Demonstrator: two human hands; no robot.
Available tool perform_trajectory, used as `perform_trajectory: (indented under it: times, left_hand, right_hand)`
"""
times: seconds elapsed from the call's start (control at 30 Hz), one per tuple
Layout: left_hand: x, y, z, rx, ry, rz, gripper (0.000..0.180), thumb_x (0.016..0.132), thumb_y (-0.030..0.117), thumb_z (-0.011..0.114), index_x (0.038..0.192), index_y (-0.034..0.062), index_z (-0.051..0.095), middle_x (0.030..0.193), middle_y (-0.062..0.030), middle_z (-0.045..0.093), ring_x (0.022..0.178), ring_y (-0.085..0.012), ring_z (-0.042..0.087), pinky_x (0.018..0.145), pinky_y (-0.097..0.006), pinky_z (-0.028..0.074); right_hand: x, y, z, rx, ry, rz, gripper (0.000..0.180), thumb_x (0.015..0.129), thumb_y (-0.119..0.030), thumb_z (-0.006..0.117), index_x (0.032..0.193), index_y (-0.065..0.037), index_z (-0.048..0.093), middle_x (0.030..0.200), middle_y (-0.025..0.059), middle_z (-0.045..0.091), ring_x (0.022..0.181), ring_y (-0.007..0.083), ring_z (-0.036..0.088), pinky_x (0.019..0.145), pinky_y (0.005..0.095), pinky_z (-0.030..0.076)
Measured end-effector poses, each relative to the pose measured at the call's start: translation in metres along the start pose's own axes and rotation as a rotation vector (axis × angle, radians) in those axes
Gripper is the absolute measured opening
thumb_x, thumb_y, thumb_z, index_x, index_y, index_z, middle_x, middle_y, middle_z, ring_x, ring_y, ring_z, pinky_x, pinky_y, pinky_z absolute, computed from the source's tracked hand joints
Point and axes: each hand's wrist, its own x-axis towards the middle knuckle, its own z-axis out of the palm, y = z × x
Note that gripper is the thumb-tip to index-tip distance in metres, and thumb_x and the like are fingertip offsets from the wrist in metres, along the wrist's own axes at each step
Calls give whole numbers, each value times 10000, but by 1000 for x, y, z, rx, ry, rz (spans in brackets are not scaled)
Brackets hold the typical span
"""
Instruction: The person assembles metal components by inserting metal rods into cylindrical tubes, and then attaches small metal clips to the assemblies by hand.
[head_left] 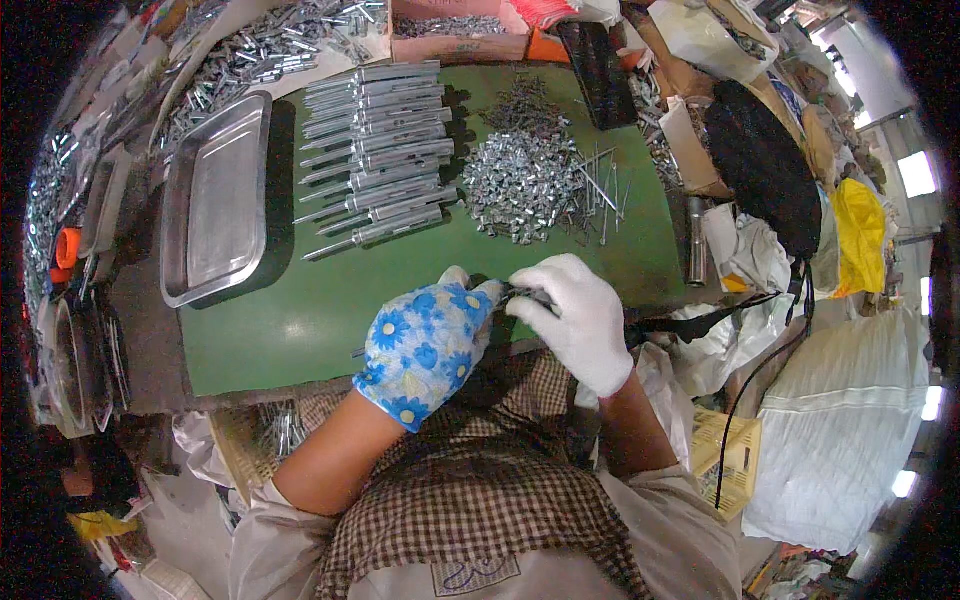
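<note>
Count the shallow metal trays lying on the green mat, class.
1. A single shallow metal tray lies at the left edge of the green mat, beside the row of long metal parts. Clutter around the mat could hide others.

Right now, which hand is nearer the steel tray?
Left. The left hand, in a blue floral glove, is below and right of the tray, across bare green mat. The right hand, in a white glove, sits farther right, beyond the left hand.
</note>
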Motion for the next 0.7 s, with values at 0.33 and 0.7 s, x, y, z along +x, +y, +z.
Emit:
perform_trajectory:
  times: [0.33,0.7]
  left_hand:
    - [0,-2,4,9,77,40,319,812,215,633,1122,141,612,929,-129,585,719,-303,627,604,-398,518]
    - [-2,-3,5,7,59,28,364,812,232,623,1167,156,599,956,-124,583,739,-300,627,625,-397,519]
  right_hand:
    - [27,31,-5,-275,212,-27,135,775,-67,672,909,-80,673,866,103,629,739,268,621,669,324,490]
    - [1,0,-6,92,-18,-19,122,762,-60,674,878,-77,640,828,85,597,698,255,614,619,331,489]
